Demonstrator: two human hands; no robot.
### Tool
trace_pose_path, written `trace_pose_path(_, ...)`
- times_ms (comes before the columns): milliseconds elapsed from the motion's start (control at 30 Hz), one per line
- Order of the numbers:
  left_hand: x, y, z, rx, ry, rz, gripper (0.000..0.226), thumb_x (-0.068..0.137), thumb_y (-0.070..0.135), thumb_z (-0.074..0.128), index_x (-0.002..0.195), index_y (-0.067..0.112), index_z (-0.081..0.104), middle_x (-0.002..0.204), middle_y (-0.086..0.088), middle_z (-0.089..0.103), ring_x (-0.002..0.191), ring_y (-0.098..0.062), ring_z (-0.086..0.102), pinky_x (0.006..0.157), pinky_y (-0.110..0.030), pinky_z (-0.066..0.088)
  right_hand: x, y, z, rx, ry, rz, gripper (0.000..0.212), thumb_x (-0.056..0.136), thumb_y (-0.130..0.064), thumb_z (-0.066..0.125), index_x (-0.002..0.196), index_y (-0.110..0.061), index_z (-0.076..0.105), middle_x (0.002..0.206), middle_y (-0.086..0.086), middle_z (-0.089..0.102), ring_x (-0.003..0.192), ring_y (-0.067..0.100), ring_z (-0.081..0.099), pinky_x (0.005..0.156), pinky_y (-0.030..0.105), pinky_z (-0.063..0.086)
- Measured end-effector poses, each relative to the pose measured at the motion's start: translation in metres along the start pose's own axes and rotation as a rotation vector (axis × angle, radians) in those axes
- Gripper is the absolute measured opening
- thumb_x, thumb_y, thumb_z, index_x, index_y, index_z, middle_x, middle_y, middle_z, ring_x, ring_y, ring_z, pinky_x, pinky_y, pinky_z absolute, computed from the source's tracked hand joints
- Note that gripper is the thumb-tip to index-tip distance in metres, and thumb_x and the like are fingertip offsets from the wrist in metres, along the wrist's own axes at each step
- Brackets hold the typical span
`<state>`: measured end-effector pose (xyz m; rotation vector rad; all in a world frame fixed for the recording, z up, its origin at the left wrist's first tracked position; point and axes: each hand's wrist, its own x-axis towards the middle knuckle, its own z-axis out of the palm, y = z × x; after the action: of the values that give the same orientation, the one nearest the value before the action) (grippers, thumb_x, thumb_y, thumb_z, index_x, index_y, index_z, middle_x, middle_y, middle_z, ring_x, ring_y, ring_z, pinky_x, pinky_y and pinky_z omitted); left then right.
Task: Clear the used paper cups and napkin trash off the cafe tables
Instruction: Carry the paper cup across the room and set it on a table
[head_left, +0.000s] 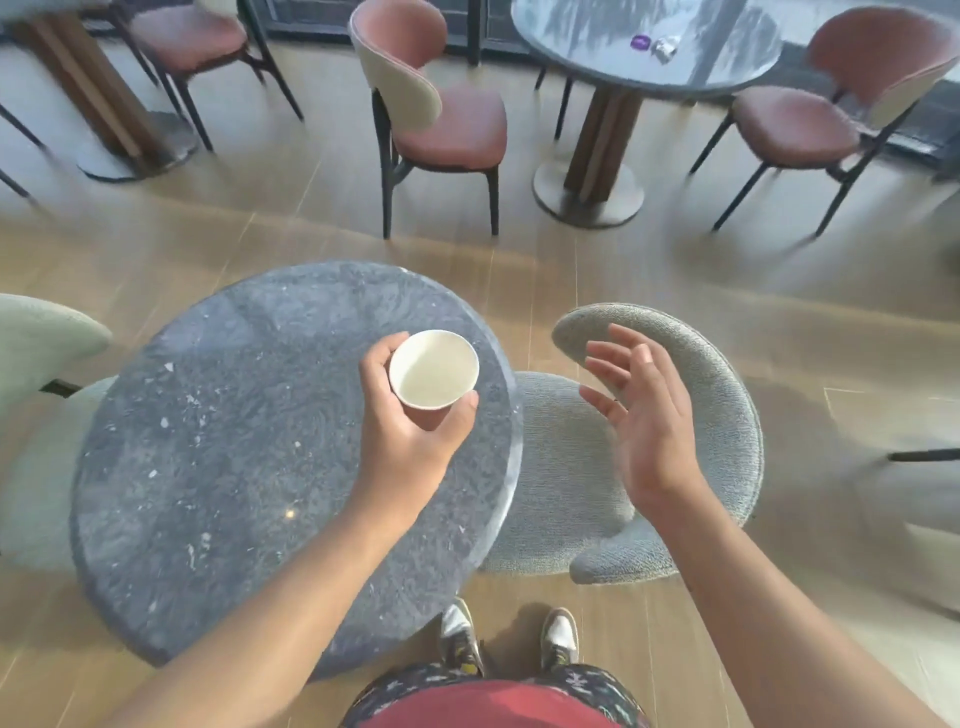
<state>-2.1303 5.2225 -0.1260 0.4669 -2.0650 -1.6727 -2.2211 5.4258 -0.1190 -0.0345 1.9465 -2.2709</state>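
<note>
Round speckled stone table (208, 467) | left hand (410, 431) grips smooth white paper cup (434, 370) | right hand (644, 415) spread wide

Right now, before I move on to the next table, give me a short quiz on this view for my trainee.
1. True or false: the left grip holds a white paper cup.
2. The right grip is: A) pinching a napkin; B) open, holding nothing; C) curled into a fist.
3. Where do the small purple item and the crumpled wrapper lie?
Key: 1 true. 2 B. 3 On the far round table, upper right of the view.
</note>
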Motion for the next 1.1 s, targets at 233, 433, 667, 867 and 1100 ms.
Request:
trace_pose_path(233,-0.018,0.033,0.095,-0.053,-0.244,0.077,0.070,0.080,0.022,0.082,0.133,0.033,0.037,0.127,0.015,0.052,0.108,0.005,0.058,0.092,-0.015,0.049,-0.033,-0.025,-0.100,0.056,0.251,-0.062,0.039,0.098,-0.045,0.053,0.126,-0.023,0.066,0.121,0.004,0.071,0.115,0.019,0.065,0.099,0.044,0.054)
trace_pose_path(433,-0.067,0.067,0.214,-0.086,-0.514,0.141,0.073,0.079,0.028,0.080,0.138,0.031,0.037,0.119,0.039,0.053,0.116,-0.005,0.060,0.104,-0.038,0.052,-0.087,-0.048,-0.225,0.078,0.513,-0.132,0.041,0.098,-0.041,0.051,0.129,-0.018,0.065,0.119,0.006,0.071,0.113,0.018,0.066,0.099,0.045,0.053)
trace_pose_path(667,-0.184,0.122,0.376,-0.133,-0.781,0.208,0.077,0.079,0.034,0.079,0.143,0.034,0.036,0.131,0.013,0.057,0.117,0.000,0.060,0.106,-0.029,0.050,-0.182,-0.075,-0.398,0.068,0.775,-0.199,0.042,0.098,-0.043,0.051,0.130,-0.019,0.065,0.126,0.012,0.069,0.118,0.023,0.064,0.101,0.049,0.052)
trace_pose_path(867,-0.301,0.159,0.498,-0.192,-1.024,0.214,0.084,0.073,0.051,0.077,0.145,0.037,0.036,0.135,0.008,0.057,0.121,-0.016,0.063,0.107,-0.049,0.052,-0.276,-0.096,-0.523,0.045,0.977,-0.236,0.051,0.086,-0.060,0.058,0.124,-0.027,0.068,0.128,0.011,0.069,0.120,0.022,0.064,0.100,0.046,0.053)
trace_pose_path(1100,-0.396,0.191,0.605,-0.266,-1.294,0.197,0.083,0.071,0.050,0.076,0.143,0.036,0.036,0.132,0.008,0.058,0.116,-0.010,0.065,0.098,-0.029,0.054,-0.344,-0.103,-0.635,0.060,1.200,-0.247,0.051,0.090,-0.058,0.056,0.128,-0.025,0.066,0.124,0.006,0.071,0.121,0.023,0.065,0.100,0.047,0.056)
